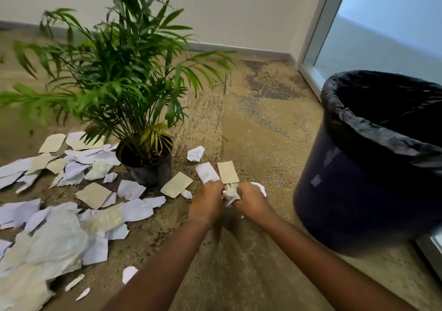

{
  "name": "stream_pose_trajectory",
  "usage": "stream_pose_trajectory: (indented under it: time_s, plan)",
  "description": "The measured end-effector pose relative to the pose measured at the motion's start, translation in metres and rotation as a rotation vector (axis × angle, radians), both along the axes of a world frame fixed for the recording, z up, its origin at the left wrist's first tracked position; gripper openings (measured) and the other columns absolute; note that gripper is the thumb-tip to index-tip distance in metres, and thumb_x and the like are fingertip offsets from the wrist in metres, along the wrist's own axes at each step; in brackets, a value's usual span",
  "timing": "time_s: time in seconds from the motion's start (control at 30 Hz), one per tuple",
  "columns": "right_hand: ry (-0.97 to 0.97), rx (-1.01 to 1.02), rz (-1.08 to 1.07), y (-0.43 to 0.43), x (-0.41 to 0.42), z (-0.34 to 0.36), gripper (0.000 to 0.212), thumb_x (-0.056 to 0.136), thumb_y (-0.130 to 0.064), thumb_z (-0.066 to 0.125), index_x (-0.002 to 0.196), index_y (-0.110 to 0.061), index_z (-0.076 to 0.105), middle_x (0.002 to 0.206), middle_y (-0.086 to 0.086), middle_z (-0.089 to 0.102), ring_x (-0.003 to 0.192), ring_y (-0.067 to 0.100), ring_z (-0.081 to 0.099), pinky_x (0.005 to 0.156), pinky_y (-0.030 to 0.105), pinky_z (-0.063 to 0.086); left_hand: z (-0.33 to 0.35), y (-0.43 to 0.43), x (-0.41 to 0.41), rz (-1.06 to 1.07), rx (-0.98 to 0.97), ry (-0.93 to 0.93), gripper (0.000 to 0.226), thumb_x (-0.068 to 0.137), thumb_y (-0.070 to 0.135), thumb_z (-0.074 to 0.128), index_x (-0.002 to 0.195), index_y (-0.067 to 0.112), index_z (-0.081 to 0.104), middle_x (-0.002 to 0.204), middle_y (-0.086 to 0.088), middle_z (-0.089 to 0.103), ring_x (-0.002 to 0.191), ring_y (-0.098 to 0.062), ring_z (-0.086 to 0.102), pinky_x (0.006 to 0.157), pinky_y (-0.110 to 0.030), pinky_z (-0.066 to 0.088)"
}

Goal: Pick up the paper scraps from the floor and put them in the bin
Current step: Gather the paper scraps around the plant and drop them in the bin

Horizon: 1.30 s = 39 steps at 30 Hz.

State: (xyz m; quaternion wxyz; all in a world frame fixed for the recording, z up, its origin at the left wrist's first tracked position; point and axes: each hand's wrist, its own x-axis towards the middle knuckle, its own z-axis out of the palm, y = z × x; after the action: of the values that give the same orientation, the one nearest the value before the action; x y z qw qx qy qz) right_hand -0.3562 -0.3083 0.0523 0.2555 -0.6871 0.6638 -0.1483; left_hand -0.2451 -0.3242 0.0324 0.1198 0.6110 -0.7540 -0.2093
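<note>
Both of my hands are down on the carpet side by side. My left hand (207,200) grips a white scrap (207,172) that sticks out past its fingers. My right hand (250,199) holds a crumpled white wad (230,194) between the two hands, with a tan scrap (227,172) standing up from it. Several more white and tan paper scraps (71,215) litter the floor to the left. The dark bin (373,191) with a black liner (363,128) stands open at the right, close to my right arm.
A potted palm (146,162) stands just left of my hands, its leaves spreading over the scraps. A crumpled white ball (195,153) lies beyond my hands. A glass door frame (313,54) is behind the bin. Bare carpet lies between my hands and the wall.
</note>
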Motion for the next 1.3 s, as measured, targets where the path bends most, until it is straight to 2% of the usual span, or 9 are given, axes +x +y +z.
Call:
stream_pose_trajectory:
  time_s: [0.17, 0.4, 0.63, 0.7, 0.77, 0.83, 0.93, 1.1, 1.3]
  plan:
    - [-0.154, -0.234, -0.155, 0.018, -0.017, 0.060, 0.009, 0.083, -0.009, 0.062, 0.088, -0.006, 0.069, 0.062, -0.006, 0.054, 0.064, 0.016, 0.053, 0.049, 0.020, 0.033, 0.066, 0.012, -0.019, 0.122, -0.033, 0.395, 0.020, 0.089, 0.015, 0.060, 0.095, -0.004, 0.066, 0.099, -0.025, 0.069, 0.094, -0.036, 0.064, 0.072, -0.041, 0.047]
    - [-0.360, -0.512, -0.237, 0.035, -0.028, 0.170, 0.019, 0.083, -0.006, 0.057, 0.067, -0.016, 0.057, 0.053, -0.006, 0.052, 0.049, 0.000, 0.053, 0.054, 0.016, 0.042, 0.176, 0.031, -0.052, 0.184, -0.246, 0.708, 0.014, 0.087, 0.009, 0.057, 0.088, 0.000, 0.068, 0.084, -0.019, 0.069, 0.072, -0.029, 0.060, 0.048, -0.025, 0.037]
    - [-0.589, -0.673, -0.371, 0.049, -0.072, 0.246, 0.012, 0.086, -0.007, 0.058, 0.092, -0.007, 0.068, 0.081, 0.008, 0.066, 0.075, 0.016, 0.058, 0.071, 0.028, 0.044, 0.247, 0.052, -0.098, 0.089, -0.291, 0.957, 0.012, 0.086, 0.011, 0.064, 0.093, 0.002, 0.066, 0.090, -0.009, 0.064, 0.092, -0.032, 0.066, 0.082, -0.041, 0.056]
    - [-0.596, -0.697, -0.452, 0.052, -0.093, 0.254, 0.015, 0.086, -0.009, 0.058, 0.095, -0.005, 0.070, 0.092, 0.015, 0.069, 0.081, 0.018, 0.059, 0.075, 0.030, 0.045, 0.253, 0.055, -0.120, 0.069, -0.159, 1.009, 0.006, 0.086, 0.011, 0.064, 0.086, 0.006, 0.064, 0.087, -0.007, 0.062, 0.082, -0.026, 0.066, 0.075, -0.034, 0.056]
    - [-0.541, -0.701, -0.549, 0.055, -0.117, 0.255, 0.016, 0.085, -0.012, 0.059, 0.094, -0.007, 0.071, 0.092, 0.015, 0.070, 0.081, 0.018, 0.059, 0.075, 0.029, 0.044, 0.255, 0.058, -0.143, 0.060, 0.042, 1.115, 0.010, 0.087, 0.006, 0.062, 0.077, 0.008, 0.059, 0.081, -0.006, 0.057, 0.063, -0.015, 0.056, 0.059, -0.024, 0.050]
    - [-0.430, -0.676, -0.621, 0.060, -0.138, 0.249, 0.018, 0.085, -0.014, 0.058, 0.096, -0.008, 0.070, 0.090, 0.012, 0.069, 0.080, 0.018, 0.059, 0.076, 0.030, 0.045, 0.259, 0.061, -0.161, 0.057, 0.243, 1.189, 0.016, 0.088, -0.002, 0.057, 0.103, 0.002, 0.059, 0.090, -0.010, 0.054, 0.066, -0.012, 0.051, 0.062, -0.024, 0.045]
    - [-0.277, -0.534, -0.677, 0.065, -0.165, 0.232, 0.016, 0.086, -0.017, 0.056, 0.093, -0.011, 0.068, 0.088, 0.012, 0.063, 0.087, 0.026, 0.060, 0.081, 0.044, 0.048, 0.257, 0.061, -0.179, -0.007, 0.390, 1.081, 0.056, 0.088, -0.008, 0.048, 0.141, 0.005, 0.032, 0.131, -0.020, 0.047, 0.111, -0.028, 0.053, 0.089, -0.037, 0.048]
    - [0.010, 0.014, -0.539, 0.073, -0.175, 0.213, 0.051, 0.083, -0.018, 0.064, 0.130, -0.004, 0.048, 0.127, 0.016, 0.056, 0.108, 0.025, 0.054, 0.088, 0.033, 0.043, 0.243, 0.064, -0.177, -0.091, 0.414, 0.947, 0.069, 0.091, -0.014, 0.031, 0.151, 0.013, 0.009, 0.155, -0.016, 0.020, 0.141, -0.032, 0.026, 0.109, -0.038, 0.036]
    - [0.225, -0.019, -0.503, 0.063, -0.162, 0.227, 0.061, 0.086, -0.014, 0.056, 0.143, -0.016, 0.033, 0.145, 0.016, 0.039, 0.131, 0.035, 0.040, 0.110, 0.045, 0.035, 0.235, 0.063, -0.145, -0.127, 0.164, 1.034, 0.067, 0.088, -0.016, 0.035, 0.146, 0.017, 0.030, 0.126, -0.001, 0.046, 0.111, -0.022, 0.050, 0.076, -0.025, 0.047]
